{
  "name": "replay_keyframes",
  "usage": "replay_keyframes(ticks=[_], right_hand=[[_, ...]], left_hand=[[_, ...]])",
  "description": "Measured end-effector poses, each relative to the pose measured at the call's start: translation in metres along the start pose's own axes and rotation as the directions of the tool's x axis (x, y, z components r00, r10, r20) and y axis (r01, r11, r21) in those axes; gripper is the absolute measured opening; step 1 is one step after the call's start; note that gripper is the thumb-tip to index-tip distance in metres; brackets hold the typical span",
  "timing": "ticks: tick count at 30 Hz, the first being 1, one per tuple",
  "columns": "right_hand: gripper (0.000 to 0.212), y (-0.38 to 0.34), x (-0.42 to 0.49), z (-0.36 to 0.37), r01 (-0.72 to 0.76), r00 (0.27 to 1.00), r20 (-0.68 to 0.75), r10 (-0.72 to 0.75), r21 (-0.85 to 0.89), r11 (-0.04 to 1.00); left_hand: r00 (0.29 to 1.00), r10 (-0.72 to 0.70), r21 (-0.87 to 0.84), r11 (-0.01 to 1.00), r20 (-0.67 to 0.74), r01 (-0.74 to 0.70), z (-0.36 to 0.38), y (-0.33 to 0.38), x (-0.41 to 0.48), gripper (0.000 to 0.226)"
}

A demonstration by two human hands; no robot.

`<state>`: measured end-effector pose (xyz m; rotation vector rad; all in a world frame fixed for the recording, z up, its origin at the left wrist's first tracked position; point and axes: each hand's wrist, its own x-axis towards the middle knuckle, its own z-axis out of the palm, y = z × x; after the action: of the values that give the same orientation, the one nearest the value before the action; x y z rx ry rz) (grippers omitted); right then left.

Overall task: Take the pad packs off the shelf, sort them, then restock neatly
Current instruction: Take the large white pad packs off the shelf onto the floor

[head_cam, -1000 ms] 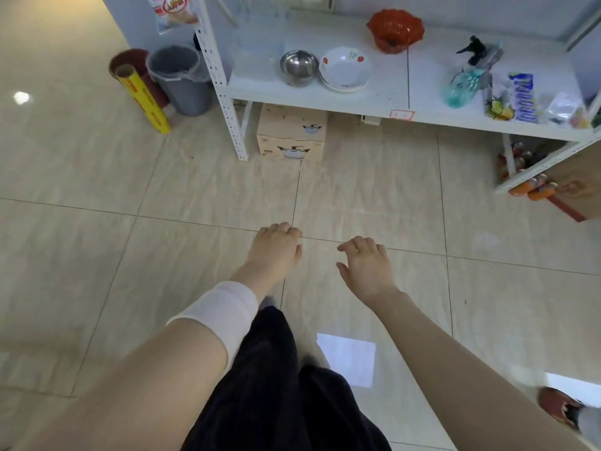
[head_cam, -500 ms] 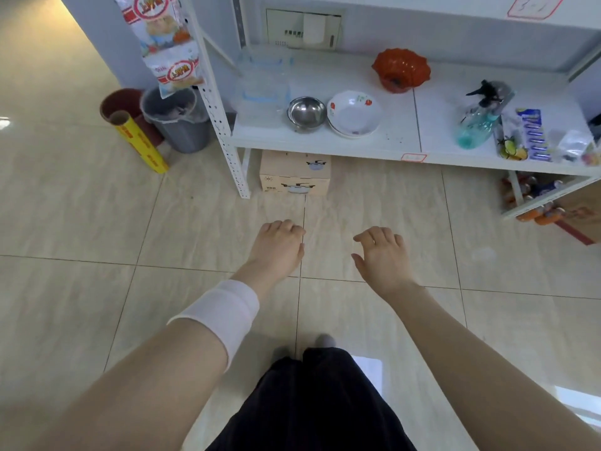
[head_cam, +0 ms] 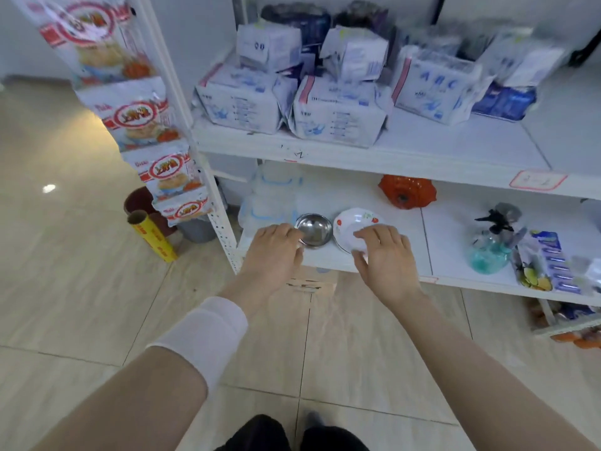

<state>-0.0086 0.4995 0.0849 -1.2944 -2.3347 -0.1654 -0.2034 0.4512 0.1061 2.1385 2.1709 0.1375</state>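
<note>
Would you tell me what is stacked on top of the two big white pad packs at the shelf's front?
Two smaller white packs sit on the big white pad packs. Dark packs lie behind; the rest is covered.

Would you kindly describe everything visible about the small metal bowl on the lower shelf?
The small metal bowl is round, shiny and looks like steel. It stands upright and seems empty, near the front of the white lower shelf, just left of a white patterned dish. The left hand overlaps its left rim; contact is unclear.
</note>
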Motion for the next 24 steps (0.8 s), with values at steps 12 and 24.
replay_keyframes(ticks=[12, 24], right_hand=[[0.033, 0.003, 0.188, -0.018, -0.112, 0.938, -0.316, 0.144, 0.116, 0.987], [0.082, 0.040, 0.265, -0.026, -0.871, 0.450, 0.413, 0.792, 0.397, 0.288]], left_hand=[[0.935, 0.084, -0.106, 0.986, -0.346, -0.128, -0.115, -0.076, 0.145, 0.035], [0.879, -0.468, -0.528, 0.772, -0.094, 0.354, -0.144, -0.181, 0.224, 0.075]])
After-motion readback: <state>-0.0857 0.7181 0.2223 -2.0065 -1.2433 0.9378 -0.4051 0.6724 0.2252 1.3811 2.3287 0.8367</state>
